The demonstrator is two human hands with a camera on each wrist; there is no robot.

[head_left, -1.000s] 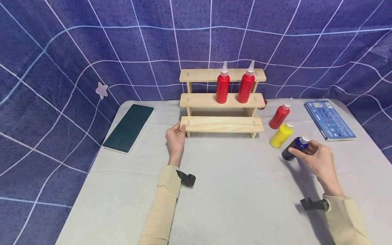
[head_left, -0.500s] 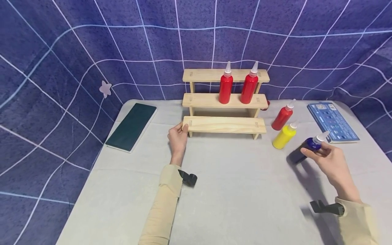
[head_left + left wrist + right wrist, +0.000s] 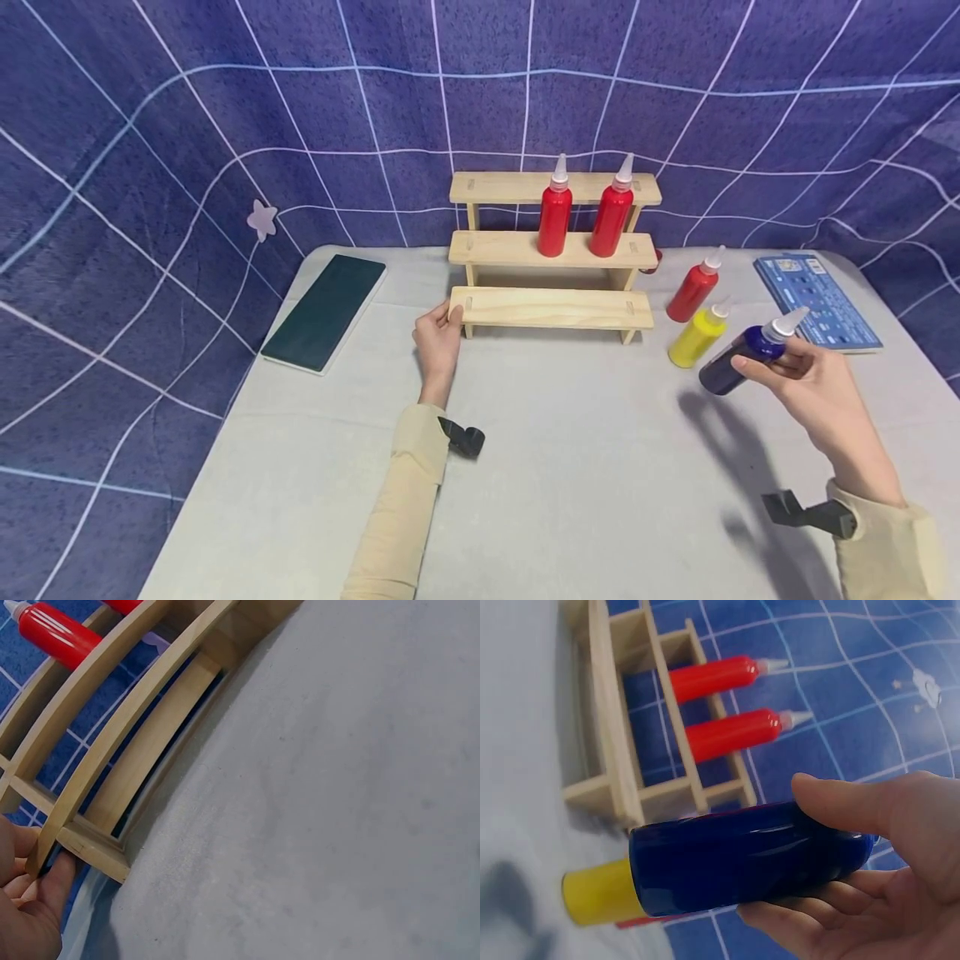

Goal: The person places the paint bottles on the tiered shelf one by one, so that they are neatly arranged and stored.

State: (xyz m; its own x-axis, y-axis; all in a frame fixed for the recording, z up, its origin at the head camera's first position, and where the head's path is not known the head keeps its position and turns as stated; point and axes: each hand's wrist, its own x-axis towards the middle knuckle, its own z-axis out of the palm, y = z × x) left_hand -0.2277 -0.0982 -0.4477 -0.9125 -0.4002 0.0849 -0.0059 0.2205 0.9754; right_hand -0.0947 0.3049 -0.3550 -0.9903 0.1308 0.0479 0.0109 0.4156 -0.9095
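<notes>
My right hand (image 3: 821, 387) grips a dark blue squeeze bottle (image 3: 742, 358) with a pale pointed cap, tilted and raised over the table, its shadow lying apart below. In the right wrist view the blue bottle (image 3: 735, 859) lies between thumb and fingers. My left hand (image 3: 438, 342) pinches the left end of the lowest step of a three-step wooden rack (image 3: 551, 308); the left wrist view shows thumb and fingers around that board end (image 3: 46, 844). Two red squeeze bottles (image 3: 555, 221) stand upright side by side on the middle step.
A yellow squeeze bottle (image 3: 697, 337) and another red bottle (image 3: 693, 292) stand right of the rack, near the blue one. A blue printed box (image 3: 817, 300) lies at the back right, a dark green notebook (image 3: 326, 312) at the left. A blue gridded curtain (image 3: 375, 108) hangs behind.
My right hand has lifted the blue bottle off the table, moving slightly right and tilting it. The left hand keeps its hold on the rack. The head view has shifted slightly.
</notes>
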